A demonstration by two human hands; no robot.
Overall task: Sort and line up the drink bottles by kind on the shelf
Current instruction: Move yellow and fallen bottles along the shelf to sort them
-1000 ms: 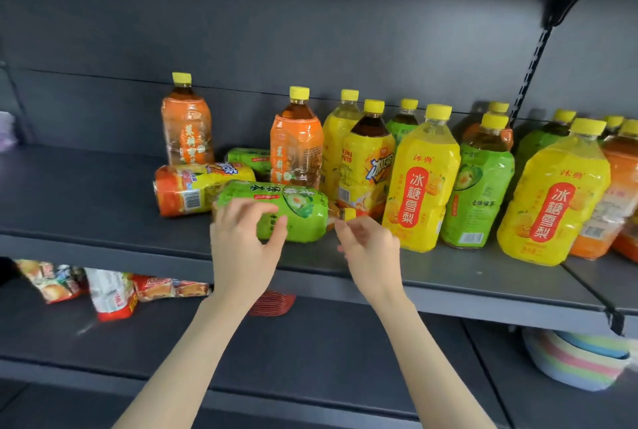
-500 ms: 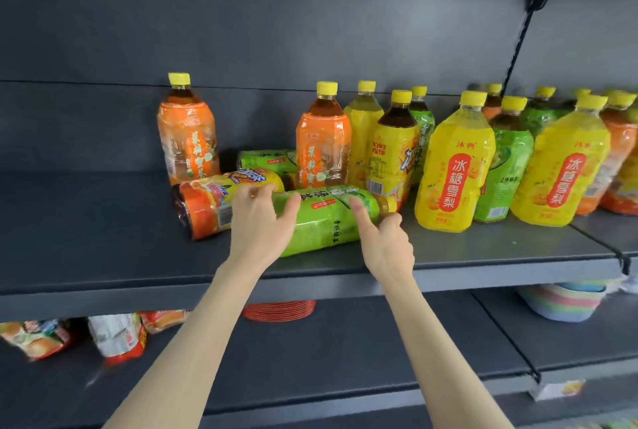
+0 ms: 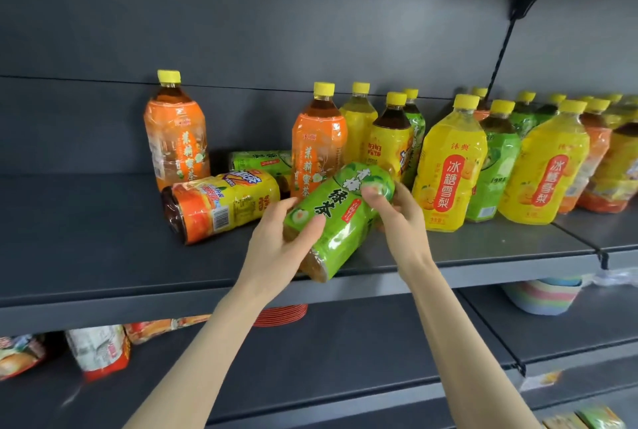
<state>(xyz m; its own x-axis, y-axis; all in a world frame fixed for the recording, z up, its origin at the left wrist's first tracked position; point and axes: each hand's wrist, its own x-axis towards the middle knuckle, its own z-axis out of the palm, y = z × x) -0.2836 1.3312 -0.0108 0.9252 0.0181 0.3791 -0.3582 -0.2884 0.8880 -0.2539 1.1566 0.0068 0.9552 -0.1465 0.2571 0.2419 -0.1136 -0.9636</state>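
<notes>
A green tea bottle (image 3: 340,218) is tilted above the front of the dark shelf (image 3: 103,256), its base toward me. My left hand (image 3: 276,249) grips its lower body and my right hand (image 3: 397,218) grips its upper end; the cap is hidden. Beside it lies a yellow-orange iced tea bottle (image 3: 221,204), and another green bottle (image 3: 259,161) lies behind. Two orange jasmine tea bottles (image 3: 176,132) (image 3: 317,142) stand upright. To the right stand yellow pear drink bottles (image 3: 448,166) (image 3: 545,170) mixed with green and orange ones.
The left part of the shelf is bare metal. A shelf bracket (image 3: 500,49) divides the back wall at the right. Below, snack bags (image 3: 96,349), a red stack (image 3: 283,313) and a stack of pastel bowls (image 3: 542,297) sit on the lower shelf.
The green bottle lay flat on the shelf under both hands; now both hands hold it and its upper end is raised, tilting it up and to the right.
</notes>
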